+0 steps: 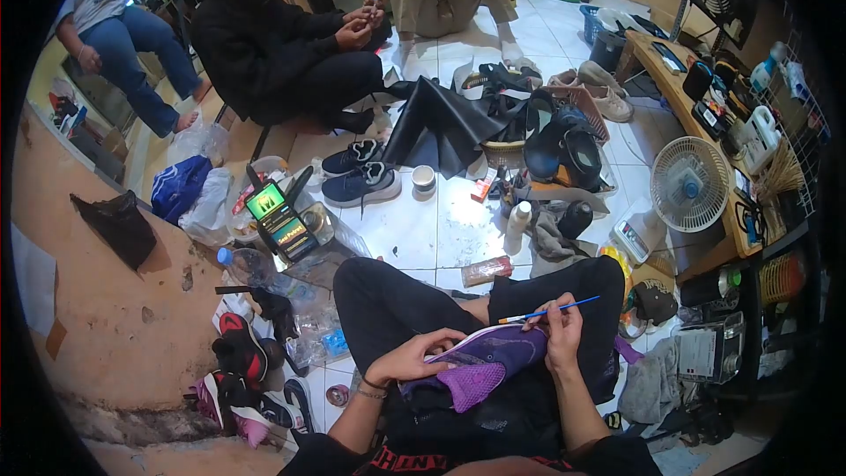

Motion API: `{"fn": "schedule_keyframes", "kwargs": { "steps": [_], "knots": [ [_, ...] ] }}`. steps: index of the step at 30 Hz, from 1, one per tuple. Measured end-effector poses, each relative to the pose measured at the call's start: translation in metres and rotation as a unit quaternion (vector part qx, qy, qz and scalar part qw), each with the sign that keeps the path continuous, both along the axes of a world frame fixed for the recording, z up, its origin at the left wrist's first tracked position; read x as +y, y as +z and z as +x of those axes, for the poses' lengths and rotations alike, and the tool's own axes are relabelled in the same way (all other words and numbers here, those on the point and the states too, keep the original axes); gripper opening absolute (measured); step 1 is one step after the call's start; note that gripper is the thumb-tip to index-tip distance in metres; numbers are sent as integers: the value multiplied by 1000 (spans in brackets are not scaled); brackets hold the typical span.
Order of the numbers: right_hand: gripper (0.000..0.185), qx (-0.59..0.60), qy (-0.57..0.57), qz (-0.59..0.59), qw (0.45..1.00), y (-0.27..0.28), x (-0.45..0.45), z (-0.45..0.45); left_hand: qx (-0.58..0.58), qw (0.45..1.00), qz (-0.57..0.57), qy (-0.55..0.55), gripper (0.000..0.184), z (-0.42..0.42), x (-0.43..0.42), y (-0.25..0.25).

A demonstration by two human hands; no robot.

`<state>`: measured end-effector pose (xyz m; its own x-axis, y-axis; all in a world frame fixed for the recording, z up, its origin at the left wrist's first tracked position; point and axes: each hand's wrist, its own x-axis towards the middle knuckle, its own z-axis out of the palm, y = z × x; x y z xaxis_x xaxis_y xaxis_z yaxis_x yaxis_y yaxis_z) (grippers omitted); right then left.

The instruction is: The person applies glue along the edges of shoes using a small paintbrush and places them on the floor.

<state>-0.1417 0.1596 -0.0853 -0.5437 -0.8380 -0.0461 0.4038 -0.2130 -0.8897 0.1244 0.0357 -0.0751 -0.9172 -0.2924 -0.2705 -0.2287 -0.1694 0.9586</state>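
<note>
Bright middle, black corners

Cool white light falls on the tiled floor [401,234], leaving glossy glare across its middle. The phone screen [267,200] glows green. The wall [97,300] at left looks warmer and duller, while the black trousers [374,304] show little visible detail. The purple shoe [515,350] is fairly clear; the far end looks soft. Wide-lens distortion bends the wooden table [677,95] near the blackened rim.

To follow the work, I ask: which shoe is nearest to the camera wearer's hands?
The purple shoe: left hand on it, right hand at its edge. The others, like the dark pair beside the white cup, lie farther off.
</note>
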Motion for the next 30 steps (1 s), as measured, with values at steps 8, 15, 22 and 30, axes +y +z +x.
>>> {"fn": "schedule_keyframes", "kwargs": {
  "steps": [8,15,22,30],
  "knots": [
    [19,-9,1,2,1000,3,0,-1,17,1000,-4,6,59,-1,0,-2],
    [19,-13,-1,8,1000,4,1,0,3,1000,-3,-3,58,0,-1,-4],
    [19,-12,0,1,1000,5,-2,-2,4,1000,0,-2,58,-1,-1,-5],
    [17,0,6,6,1000,4,-8,-9,18,1000,10,2,57,-7,-4,-12]
  ]
}}
